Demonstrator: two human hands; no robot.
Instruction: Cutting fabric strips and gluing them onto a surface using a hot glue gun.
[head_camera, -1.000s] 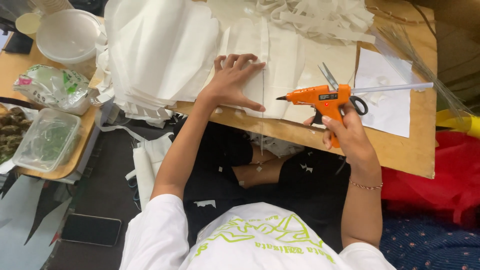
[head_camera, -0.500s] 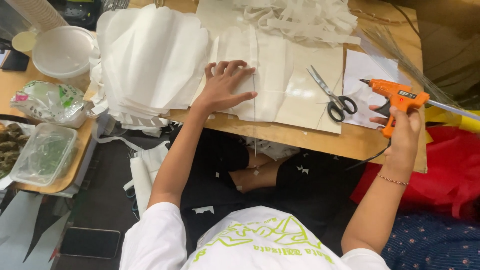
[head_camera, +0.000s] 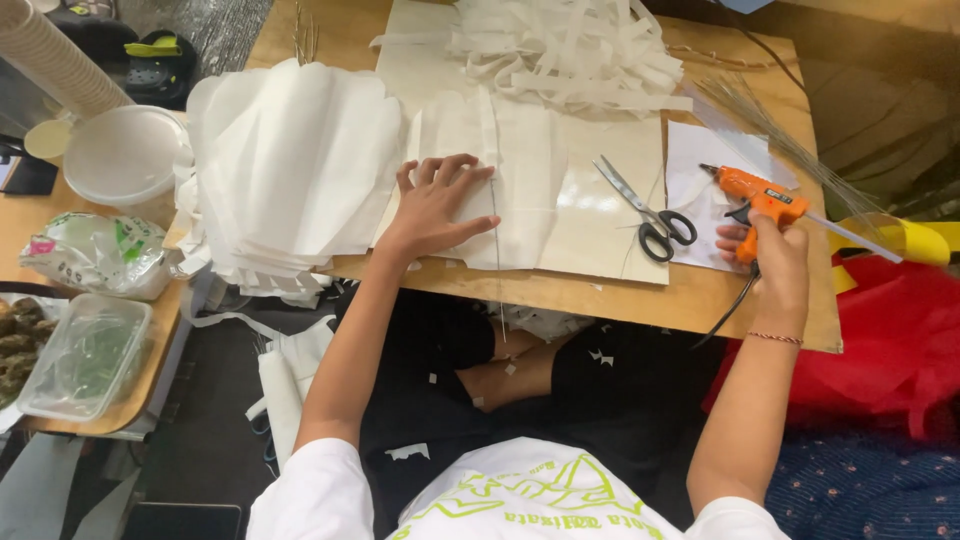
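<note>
My left hand (head_camera: 437, 205) lies flat, fingers spread, on a cream paper piece (head_camera: 520, 185) in the middle of the wooden board (head_camera: 560, 290). A thin stick (head_camera: 496, 250) runs down the paper beside my fingertips. My right hand (head_camera: 770, 250) grips the handle of an orange glue gun (head_camera: 757, 195) at the board's right side, over a white sheet (head_camera: 700, 190). Its black cord (head_camera: 730, 310) trails off the front edge. Black-handled scissors (head_camera: 645, 210) lie open between my hands.
A tall stack of white folded paper shapes (head_camera: 290, 180) sits left of my left hand. Cut paper strips (head_camera: 560, 50) pile at the back. Thin sticks (head_camera: 780, 140) fan out at the right. A side table (head_camera: 120, 400) holds plastic containers (head_camera: 85, 355) and a bowl (head_camera: 120, 155).
My right hand has carried the glue gun from the middle of the board out to its right side and lowered it over the white sheet. My left hand stays on the paper.
</note>
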